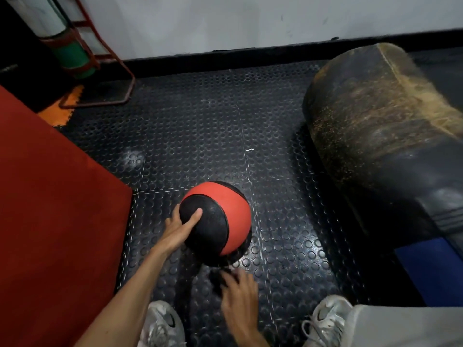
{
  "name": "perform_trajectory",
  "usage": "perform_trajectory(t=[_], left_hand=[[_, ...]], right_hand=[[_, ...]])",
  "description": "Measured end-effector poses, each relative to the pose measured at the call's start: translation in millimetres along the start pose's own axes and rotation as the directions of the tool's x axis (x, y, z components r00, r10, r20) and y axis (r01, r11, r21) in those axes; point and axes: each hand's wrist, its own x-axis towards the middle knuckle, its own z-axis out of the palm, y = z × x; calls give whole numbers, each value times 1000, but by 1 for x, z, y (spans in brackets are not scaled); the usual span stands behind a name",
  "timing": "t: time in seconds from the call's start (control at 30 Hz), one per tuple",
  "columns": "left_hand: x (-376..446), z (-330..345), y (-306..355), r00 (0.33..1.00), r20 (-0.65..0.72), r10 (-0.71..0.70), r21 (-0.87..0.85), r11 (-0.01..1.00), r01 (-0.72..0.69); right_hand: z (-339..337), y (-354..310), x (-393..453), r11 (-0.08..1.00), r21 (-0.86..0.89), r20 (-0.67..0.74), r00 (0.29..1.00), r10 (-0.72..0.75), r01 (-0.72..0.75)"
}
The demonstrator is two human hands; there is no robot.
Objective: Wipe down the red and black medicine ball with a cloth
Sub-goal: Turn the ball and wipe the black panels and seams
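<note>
Head view. The underside of the red and black medicine ball (216,221) is hidden, so whether it rests on the studded rubber floor (200,136) or is lifted just clear of it cannot be told. It sits at centre, between the red mat (50,209) at left and the worn black punching bag (380,136) lying at right, whose far end is cut off by the frame edge. The left hand (179,227) holds the ball's left side, thumb laid flat across the black panel, fingers wrapped behind and out of sight. The right hand (236,299), motion-blurred, curls its fingers on a dark bunched object, probably the cloth (218,278), just below the ball; its outline merges with the dark floor. Two grey-white shoes (160,324) are cropped at the bottom edge. At upper left, a red metal rack (100,56) holds a green-and-white roll (72,53), partly cut off.
</note>
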Motion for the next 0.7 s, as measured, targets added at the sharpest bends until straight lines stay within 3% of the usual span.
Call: perform_trajectory(t=[0.1,0.17,0.23,0.33,0.4,0.47,0.57,0.63,0.7], left_hand=[[-1,-3,-6,1000,-1,14,-23,1000,-15],[-2,-7,-8,1000,-1,20,-8,1000,-20],[-5,-8,-7,997,-41,64,75,995,-61],[-19,-3,6,927,-261,270,99,962,-253],[-33,3,23,917,-243,315,-7,945,-327],[-37,9,28,937,-169,306,-64,945,-320],[-34,9,29,928,-211,307,4,950,-313],[-34,2,33,918,-261,298,38,953,-299],[-35,-10,41,894,-326,308,75,951,-301]], right_hand=[[-25,-12,36,968,221,-247,954,172,-117],[-46,-35,78,912,396,-297,926,235,-105],[-58,-60,112,855,505,-263,921,286,-121],[-67,-86,140,755,620,-112,928,354,-214],[-70,-90,148,702,677,79,970,229,-221],[-71,-84,152,711,675,178,979,103,-198],[-71,-59,163,823,549,27,987,161,-149],[-70,-35,173,896,417,188,979,77,-151],[-69,-17,175,962,267,379,924,-45,-63]])
